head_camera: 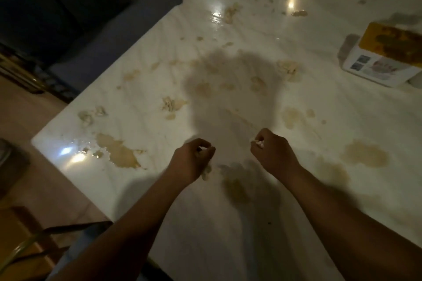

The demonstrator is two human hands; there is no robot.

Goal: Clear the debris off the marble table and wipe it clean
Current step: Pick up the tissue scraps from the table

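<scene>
We look down on the marble table (342, 107), and the one fixed thing on it is the box (383, 59) with the yellow top, so we place everything else from there. Both hands work well to the near left of the box, close together above a bare patch of stone.

The right hand (271, 151), the one closer to the box, has its fingers curled in and pinches a small pale scrap (258, 143) at the fingertips. We judge it holds the scrap high and tight so the bit does not drop back onto the stone. The left hand (194, 159), farther from the box, is curled too. Something pale shows at its fingers, but the blur stops us telling whether it grips anything.

The debris lies mostly left of the box and beyond it. Pale clumps (170, 104) are scattered toward the far-left edge, with more crumbs past the box toward the far end. Tan stains (364, 154) spread on the near side of the box, and a wet puddle (118, 151) shines far to its left by the table corner.

We read this as the picking stage — loose bits gathered by hand first, so that wiping will not smear them. No cloth is in view, and most of the mess is not yet cleared. A blue chair (127, 29) stands off the table's edge, well left of the box.
</scene>
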